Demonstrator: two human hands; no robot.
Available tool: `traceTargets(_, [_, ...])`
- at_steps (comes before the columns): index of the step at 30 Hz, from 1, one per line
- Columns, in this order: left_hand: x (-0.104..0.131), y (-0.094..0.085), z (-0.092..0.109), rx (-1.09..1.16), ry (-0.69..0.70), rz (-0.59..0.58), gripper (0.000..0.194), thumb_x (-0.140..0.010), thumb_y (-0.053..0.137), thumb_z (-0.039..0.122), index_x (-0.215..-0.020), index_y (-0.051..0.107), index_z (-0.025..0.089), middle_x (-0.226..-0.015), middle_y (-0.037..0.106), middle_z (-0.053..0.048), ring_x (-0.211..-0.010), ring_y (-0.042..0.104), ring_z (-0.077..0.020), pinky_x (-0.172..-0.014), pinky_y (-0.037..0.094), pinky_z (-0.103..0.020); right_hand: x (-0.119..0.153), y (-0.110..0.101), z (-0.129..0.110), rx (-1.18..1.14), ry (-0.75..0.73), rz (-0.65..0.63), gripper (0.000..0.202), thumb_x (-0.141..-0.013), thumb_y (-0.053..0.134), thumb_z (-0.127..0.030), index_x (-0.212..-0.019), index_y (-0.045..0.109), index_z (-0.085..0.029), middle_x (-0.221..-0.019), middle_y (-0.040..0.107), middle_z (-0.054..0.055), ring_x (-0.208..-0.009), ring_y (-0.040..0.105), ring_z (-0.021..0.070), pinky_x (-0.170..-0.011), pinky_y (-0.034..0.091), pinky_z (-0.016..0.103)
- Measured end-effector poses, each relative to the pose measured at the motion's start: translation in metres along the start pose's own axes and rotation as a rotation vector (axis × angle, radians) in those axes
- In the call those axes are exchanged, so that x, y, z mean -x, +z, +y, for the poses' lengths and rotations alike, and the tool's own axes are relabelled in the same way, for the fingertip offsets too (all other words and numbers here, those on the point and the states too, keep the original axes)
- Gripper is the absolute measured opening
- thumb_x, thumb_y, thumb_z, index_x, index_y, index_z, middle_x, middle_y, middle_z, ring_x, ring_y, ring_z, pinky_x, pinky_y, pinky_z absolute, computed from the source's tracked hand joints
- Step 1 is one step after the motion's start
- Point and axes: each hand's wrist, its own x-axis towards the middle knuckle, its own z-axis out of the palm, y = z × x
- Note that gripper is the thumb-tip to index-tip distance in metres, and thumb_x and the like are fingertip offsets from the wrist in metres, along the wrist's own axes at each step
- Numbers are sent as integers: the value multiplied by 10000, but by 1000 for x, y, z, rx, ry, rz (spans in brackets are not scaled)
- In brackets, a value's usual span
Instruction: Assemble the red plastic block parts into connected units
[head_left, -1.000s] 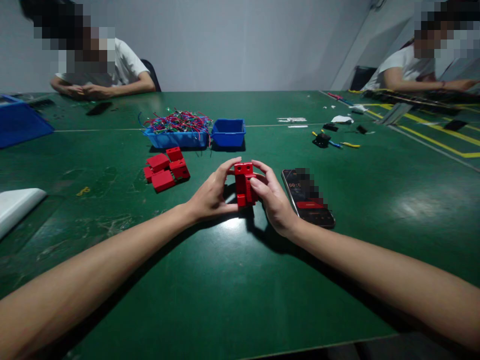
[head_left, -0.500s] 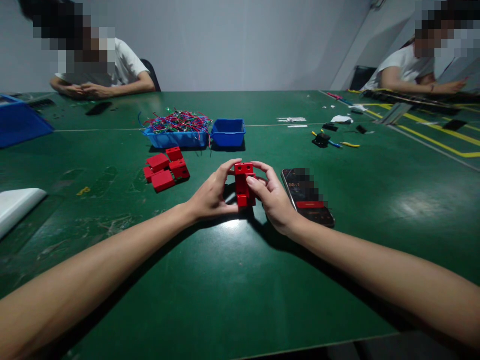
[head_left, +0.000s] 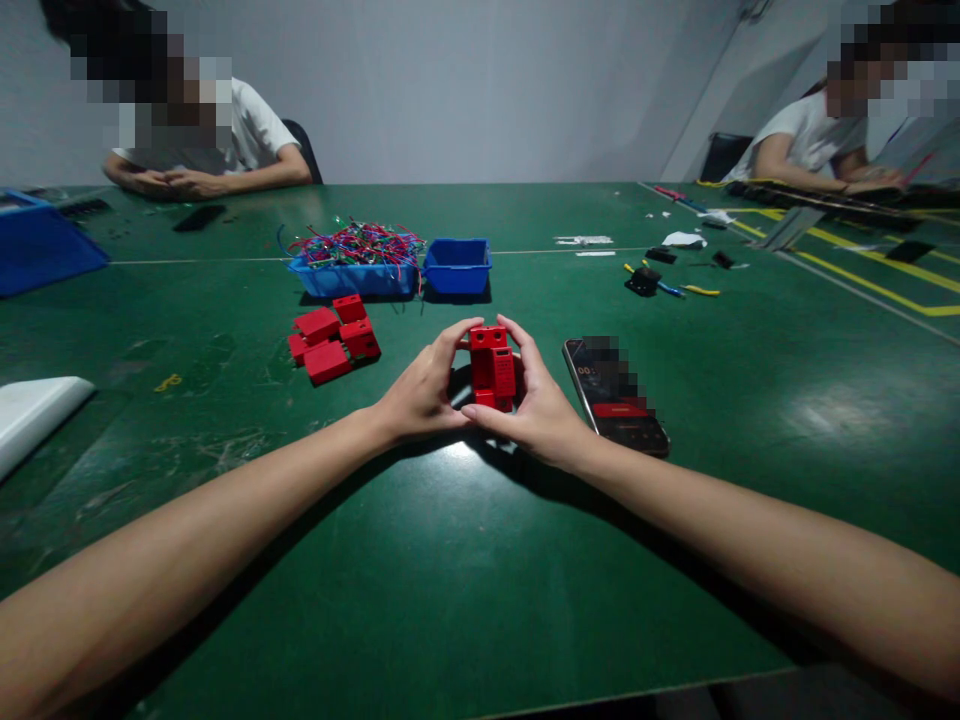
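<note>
Between both hands stands a red plastic block assembly (head_left: 492, 368), upright just above the green table (head_left: 465, 560). My left hand (head_left: 421, 390) grips its left side, index finger on the top edge. My right hand (head_left: 534, 400) wraps its right side, thumb under the bottom and fingers curled over the top. To the left lies a loose heap of several red blocks (head_left: 332, 340).
A phone (head_left: 616, 396) lies right of my right hand. Behind the hands stand a blue tray of coloured wires (head_left: 352, 258) and a small blue bin (head_left: 457, 266). Small black and yellow parts (head_left: 651, 280) lie far right. Two other people sit at the far corners.
My right thumb has slid from the front of the red assembly down under its bottom edge, uncovering the front face. The left hand has kept its grip.
</note>
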Motion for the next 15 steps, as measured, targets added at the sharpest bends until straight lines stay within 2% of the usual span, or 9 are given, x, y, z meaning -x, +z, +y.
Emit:
traceTargets(5, [4,3,-5,-132,-17,-28,1003,-767,712,389,-1550,121,182,-1475,453,-243,-1292,556,-364,-1023,503,-523,0,3,-2,4,34,8,990,-709,778,-263,-1511,198,-275,-1177,619,93,-885,679,219,-935,564,518])
traceTargets(9, [-3,-5,11,-423,-61,-123,1058,-792,691,446,-1566,70,78,-1486,448,-291,-1327,525,-385,-1013,480,-502,-1,3,-2,-19,53,28,986,-714,779,-265,-1509,194,-260,-1114,624,78,-840,669,204,-917,574,505])
traceTargets(11, [-12,-18,27,-658,-108,-238,979,-810,700,463,-1542,211,36,-1449,503,-281,-1331,517,-390,-1053,434,-511,-1,1,1,-33,59,32,988,-717,786,-274,-1504,189,-266,-1103,626,72,-842,670,204,-915,577,503])
traceTargets(12, [-17,-27,35,-772,-149,-297,901,-799,722,466,-1494,342,38,-1410,546,-271,-1310,528,-400,-1047,428,-518,0,0,3,-37,62,30,989,-719,788,-277,-1502,185,-271,-1088,628,66,-839,670,204,-911,579,503])
traceTargets(13, [-21,-37,41,-879,-208,-340,790,-784,744,483,-1388,496,39,-1329,606,-268,-1263,556,-414,-1014,441,-524,0,-2,5,-36,64,27,988,-721,789,-277,-1502,183,-276,-1071,628,60,-831,670,202,-906,581,503])
traceTargets(15, [-23,-59,44,-1008,-376,-424,532,-802,712,561,-997,709,66,-981,721,-226,-1006,657,-401,-880,489,-520,1,-5,8,-26,69,25,979,-727,788,-276,-1502,189,-286,-1049,624,51,-815,669,200,-899,583,511])
